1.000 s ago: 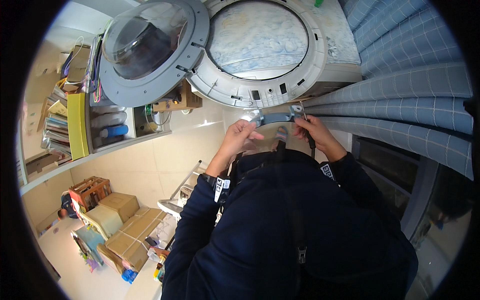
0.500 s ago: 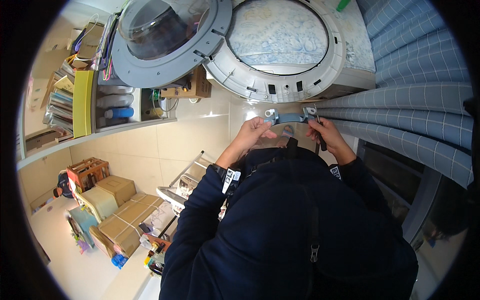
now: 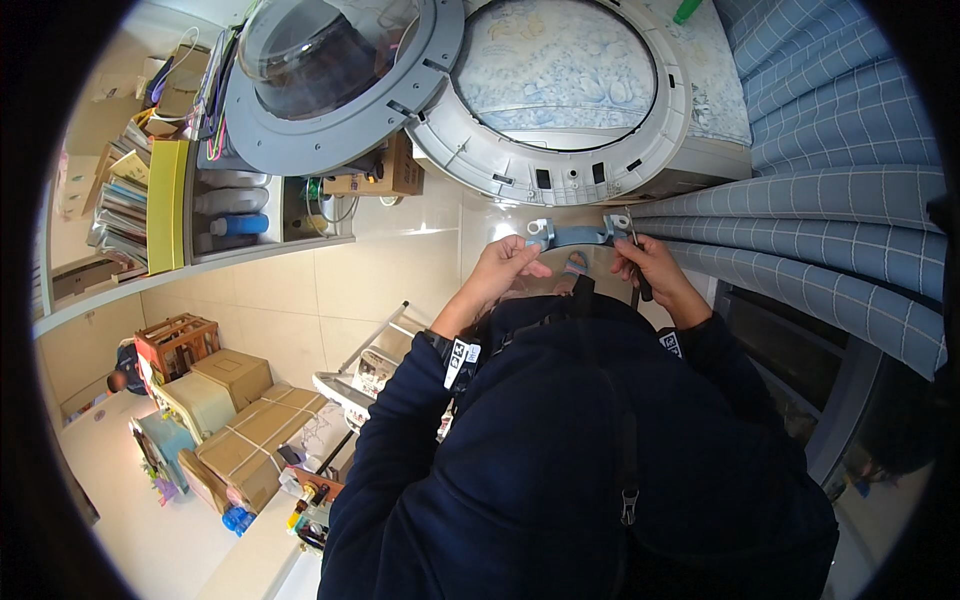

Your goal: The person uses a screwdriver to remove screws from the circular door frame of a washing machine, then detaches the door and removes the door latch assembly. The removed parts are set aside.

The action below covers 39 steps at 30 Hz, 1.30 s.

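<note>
A blue-grey hinge bracket (image 3: 580, 236) with pale knobbed ends is held level in front of my body. My left hand (image 3: 500, 273) pinches its left end between thumb and fingers. My right hand (image 3: 657, 270) is at its right end, closed around a screwdriver (image 3: 645, 290) with a dark handle, whose thin shaft points up past the bracket. Whether the right fingers also grip the bracket is hard to see. Just beyond lies a round white washing-machine door ring (image 3: 560, 172), overlapped at its left by a grey ring (image 3: 285, 145) with a clear glass bowl (image 3: 315, 60).
Floral cloth (image 3: 560, 75) shows through the white ring. Blue checked curtains (image 3: 800, 215) hang close on the right. Shelves (image 3: 300, 243) with books and bottles stand left, above a folding metal frame (image 3: 375, 340) and cardboard boxes (image 3: 265, 435). A person (image 3: 130, 368) is at far left.
My hands, the bracket and the screwdriver stay in nearly the same place. The person at the far left has shifted slightly.
</note>
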Motion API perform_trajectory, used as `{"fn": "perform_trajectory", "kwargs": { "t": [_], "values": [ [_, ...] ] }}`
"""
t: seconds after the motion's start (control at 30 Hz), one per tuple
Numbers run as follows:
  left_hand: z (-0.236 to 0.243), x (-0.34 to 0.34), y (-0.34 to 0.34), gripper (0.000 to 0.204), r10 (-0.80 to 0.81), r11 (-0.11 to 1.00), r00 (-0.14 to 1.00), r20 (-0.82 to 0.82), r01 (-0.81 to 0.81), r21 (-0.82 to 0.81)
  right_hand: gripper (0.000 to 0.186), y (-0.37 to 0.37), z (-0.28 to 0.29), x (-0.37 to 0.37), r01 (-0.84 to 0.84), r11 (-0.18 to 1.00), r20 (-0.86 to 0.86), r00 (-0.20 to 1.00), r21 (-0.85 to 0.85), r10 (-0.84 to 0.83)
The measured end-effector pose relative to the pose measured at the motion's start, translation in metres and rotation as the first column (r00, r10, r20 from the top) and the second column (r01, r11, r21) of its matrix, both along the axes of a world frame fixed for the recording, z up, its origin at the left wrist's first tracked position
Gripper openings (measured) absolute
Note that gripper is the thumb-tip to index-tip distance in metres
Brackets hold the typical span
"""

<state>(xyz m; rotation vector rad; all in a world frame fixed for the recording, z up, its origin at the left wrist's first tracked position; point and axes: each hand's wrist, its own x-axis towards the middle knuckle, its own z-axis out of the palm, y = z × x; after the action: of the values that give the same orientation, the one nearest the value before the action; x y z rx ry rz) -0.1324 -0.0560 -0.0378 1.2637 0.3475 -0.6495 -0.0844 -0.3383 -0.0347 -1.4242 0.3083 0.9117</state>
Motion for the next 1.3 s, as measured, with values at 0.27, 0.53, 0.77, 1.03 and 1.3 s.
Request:
{"fn": "perform_trajectory", "kwargs": {
  "t": [0.27, 0.53, 0.77, 1.03, 1.3],
  "values": [
    [0.000, 0.004, 0.001, 0.023, -0.002, 1.000, 0.999, 0.044, 0.002, 0.004, 0.023, 0.001, 0.003, 0.002, 0.009, 1.000, 0.002, 1.000, 0.005, -0.009],
    [0.011, 0.014, -0.002, 0.023, 0.053, 0.999, 0.996, 0.077, -0.052, -0.006, 0.024, 0.004, 0.008, 0.009, 0.052, 0.999, 0.093, 0.994, -0.005, -0.052],
    [0.005, 0.022, -0.004, 0.023, 0.116, 0.993, 0.991, 0.065, -0.114, -0.042, 0.026, 0.007, 0.010, 0.016, 0.053, 0.998, 0.090, 0.995, -0.024, -0.051],
    [0.006, 0.022, -0.005, 0.025, 0.141, 0.986, 0.990, -0.014, -0.142, -0.090, 0.032, 0.007, 0.014, 0.020, 0.062, 0.997, 0.109, 0.992, -0.047, -0.056],
    [0.005, 0.025, -0.005, 0.024, 0.147, 0.979, 0.988, -0.046, -0.152, -0.133, 0.036, 0.014, 0.025, 0.028, 0.140, 0.989, 0.136, 0.982, -0.052, -0.132]
  ]
}}
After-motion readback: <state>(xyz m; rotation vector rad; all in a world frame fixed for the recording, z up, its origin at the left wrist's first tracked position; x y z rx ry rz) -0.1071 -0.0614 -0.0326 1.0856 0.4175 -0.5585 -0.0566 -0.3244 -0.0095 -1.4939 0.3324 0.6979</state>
